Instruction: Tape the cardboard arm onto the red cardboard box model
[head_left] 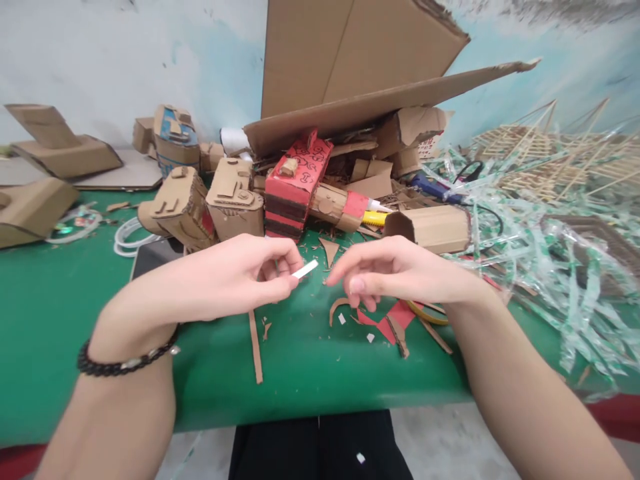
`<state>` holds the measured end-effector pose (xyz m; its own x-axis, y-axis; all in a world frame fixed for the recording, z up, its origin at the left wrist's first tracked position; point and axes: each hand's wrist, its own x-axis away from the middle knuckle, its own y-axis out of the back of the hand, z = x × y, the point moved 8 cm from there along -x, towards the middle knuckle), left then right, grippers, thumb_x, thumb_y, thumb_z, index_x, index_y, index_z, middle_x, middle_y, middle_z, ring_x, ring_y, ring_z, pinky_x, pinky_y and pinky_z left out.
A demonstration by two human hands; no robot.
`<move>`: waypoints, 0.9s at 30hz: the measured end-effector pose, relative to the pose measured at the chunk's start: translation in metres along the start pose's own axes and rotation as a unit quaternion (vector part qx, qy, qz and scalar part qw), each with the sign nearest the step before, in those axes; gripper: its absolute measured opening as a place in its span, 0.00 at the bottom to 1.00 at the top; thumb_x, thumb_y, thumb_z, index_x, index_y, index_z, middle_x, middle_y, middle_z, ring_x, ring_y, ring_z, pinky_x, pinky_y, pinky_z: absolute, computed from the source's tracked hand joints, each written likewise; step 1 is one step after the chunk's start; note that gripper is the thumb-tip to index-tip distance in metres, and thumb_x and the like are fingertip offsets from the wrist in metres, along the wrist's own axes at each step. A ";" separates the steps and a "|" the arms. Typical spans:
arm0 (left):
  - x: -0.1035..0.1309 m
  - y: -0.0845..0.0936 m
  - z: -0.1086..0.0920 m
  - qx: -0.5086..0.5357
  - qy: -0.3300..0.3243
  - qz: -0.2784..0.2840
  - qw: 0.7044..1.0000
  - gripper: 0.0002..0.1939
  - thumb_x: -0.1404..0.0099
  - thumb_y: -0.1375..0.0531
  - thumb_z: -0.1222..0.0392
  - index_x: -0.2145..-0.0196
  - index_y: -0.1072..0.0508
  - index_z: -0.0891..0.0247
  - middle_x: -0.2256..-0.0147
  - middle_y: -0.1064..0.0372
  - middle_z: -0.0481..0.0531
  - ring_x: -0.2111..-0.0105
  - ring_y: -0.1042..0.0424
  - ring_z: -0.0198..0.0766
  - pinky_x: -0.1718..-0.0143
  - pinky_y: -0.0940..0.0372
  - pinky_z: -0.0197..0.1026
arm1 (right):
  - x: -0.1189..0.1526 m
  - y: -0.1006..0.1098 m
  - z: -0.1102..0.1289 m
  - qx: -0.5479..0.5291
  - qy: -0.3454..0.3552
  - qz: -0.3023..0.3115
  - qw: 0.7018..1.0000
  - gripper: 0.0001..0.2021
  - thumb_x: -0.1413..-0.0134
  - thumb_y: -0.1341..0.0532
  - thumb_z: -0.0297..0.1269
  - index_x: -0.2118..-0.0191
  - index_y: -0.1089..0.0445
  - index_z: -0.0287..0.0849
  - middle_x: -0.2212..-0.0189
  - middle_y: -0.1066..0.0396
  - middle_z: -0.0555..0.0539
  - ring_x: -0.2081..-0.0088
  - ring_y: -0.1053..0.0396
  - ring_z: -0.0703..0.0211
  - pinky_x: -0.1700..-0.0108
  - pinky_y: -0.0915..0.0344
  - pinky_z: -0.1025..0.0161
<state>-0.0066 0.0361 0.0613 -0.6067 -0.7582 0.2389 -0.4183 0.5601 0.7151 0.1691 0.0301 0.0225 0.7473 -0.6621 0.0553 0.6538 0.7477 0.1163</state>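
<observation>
Between its thumb and fingers, my left hand (270, 273) pinches a small white strip (305, 269) that points up and to the right. To the right of the strip, my right hand (385, 270) hovers over the green tabletop (310, 373) with fingers loosely curled and apart, holding nothing. Below the hands lie a curved brown cardboard sliver (338, 309), tiny white scraps (371, 338) and red paper pieces (400, 319). A narrow cardboard strip (255, 347) rests below my left hand.
Cardboard models (234, 197) and a red painted box (295, 183) stand behind the hands. Large cardboard sheets (360, 53) lean at the back. Tangled clear-green plastic strips (590, 267) and thin wooden sticks (525, 153) pile up at right. A cardboard tube (440, 228) lies behind my right hand.
</observation>
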 end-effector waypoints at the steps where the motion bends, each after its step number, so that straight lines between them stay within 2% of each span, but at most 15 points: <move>1: 0.001 0.003 -0.006 0.041 -0.020 -0.008 0.999 0.09 0.30 0.36 0.50 0.64 0.20 0.56 0.75 0.30 0.45 0.77 0.32 0.35 0.76 0.39 0.34 | -0.003 0.003 0.006 -0.008 0.049 -0.044 0.998 0.15 0.32 0.29 0.47 0.48 0.20 0.41 0.70 0.22 0.52 0.74 0.27 0.66 0.71 0.28 0.70; 4: 0.001 0.007 -0.019 0.144 -0.075 -0.033 0.986 0.12 0.27 0.35 0.48 0.60 0.18 0.58 0.72 0.26 0.47 0.73 0.28 0.35 0.72 0.34 0.32 | -0.006 0.006 0.015 -0.006 0.141 -0.127 0.982 0.20 0.34 0.27 0.45 0.42 0.23 0.44 0.75 0.30 0.57 0.77 0.35 0.69 0.75 0.36 0.71; 8: -0.007 0.003 -0.017 0.228 -0.112 -0.045 0.966 0.14 0.25 0.34 0.49 0.50 0.16 0.58 0.67 0.22 0.50 0.67 0.23 0.37 0.66 0.28 0.33 | -0.003 0.016 0.016 0.069 0.150 -0.224 0.961 0.13 0.35 0.26 0.45 0.53 0.19 0.44 0.75 0.31 0.55 0.77 0.38 0.67 0.77 0.41 0.68; 12: -0.008 -0.001 -0.015 0.277 -0.152 -0.020 0.948 0.21 0.28 0.30 0.54 0.39 0.20 0.57 0.55 0.17 0.56 0.52 0.18 0.45 0.52 0.22 0.41 | 0.007 0.028 0.023 0.085 0.172 -0.312 0.930 0.11 0.34 0.27 0.47 0.55 0.19 0.46 0.75 0.29 0.54 0.79 0.38 0.66 0.78 0.41 0.66; 15: -0.007 0.000 -0.016 0.288 -0.168 -0.026 0.942 0.23 0.28 0.29 0.55 0.37 0.22 0.55 0.53 0.16 0.55 0.49 0.18 0.45 0.50 0.23 0.40 | 0.010 0.031 0.026 0.085 0.189 -0.339 0.918 0.11 0.34 0.27 0.47 0.55 0.19 0.46 0.75 0.29 0.54 0.79 0.37 0.66 0.78 0.39 0.66; 18: -0.009 0.002 -0.017 0.290 -0.172 -0.048 0.940 0.14 0.24 0.33 0.56 0.43 0.18 0.58 0.57 0.15 0.53 0.52 0.17 0.40 0.51 0.25 0.36 | 0.009 0.033 0.026 0.082 0.189 -0.347 0.915 0.12 0.33 0.28 0.47 0.53 0.21 0.46 0.74 0.28 0.55 0.79 0.37 0.67 0.79 0.40 0.67; 20: -0.013 0.001 -0.017 0.303 -0.164 -0.066 0.936 0.13 0.23 0.34 0.56 0.45 0.18 0.60 0.59 0.14 0.53 0.53 0.16 0.39 0.52 0.25 0.34 | 0.009 0.033 0.026 0.082 0.195 -0.352 0.912 0.12 0.32 0.29 0.45 0.48 0.22 0.46 0.74 0.29 0.56 0.79 0.37 0.67 0.78 0.39 0.67; 23: -0.021 -0.003 -0.012 0.338 -0.141 -0.092 0.926 0.18 0.25 0.31 0.53 0.42 0.20 0.62 0.56 0.14 0.55 0.58 0.15 0.39 0.53 0.23 0.36 | 0.015 0.032 0.030 0.101 0.224 -0.371 0.895 0.13 0.31 0.29 0.41 0.45 0.23 0.48 0.74 0.28 0.56 0.78 0.35 0.66 0.76 0.38 0.66; 27: -0.029 -0.013 -0.009 0.367 -0.115 -0.099 0.918 0.24 0.30 0.27 0.53 0.41 0.20 0.64 0.55 0.14 0.57 0.62 0.14 0.41 0.55 0.21 0.39 | 0.018 0.023 0.036 0.159 0.240 -0.366 0.885 0.06 0.30 0.31 0.37 0.50 0.19 0.48 0.72 0.26 0.54 0.77 0.34 0.66 0.75 0.37 0.65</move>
<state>0.0224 0.0477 0.0513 -0.5619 -0.8255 -0.0534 -0.8266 0.5578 0.0744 0.1933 0.0334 0.0615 0.1522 -0.8082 -0.5689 0.9743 0.0258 0.2239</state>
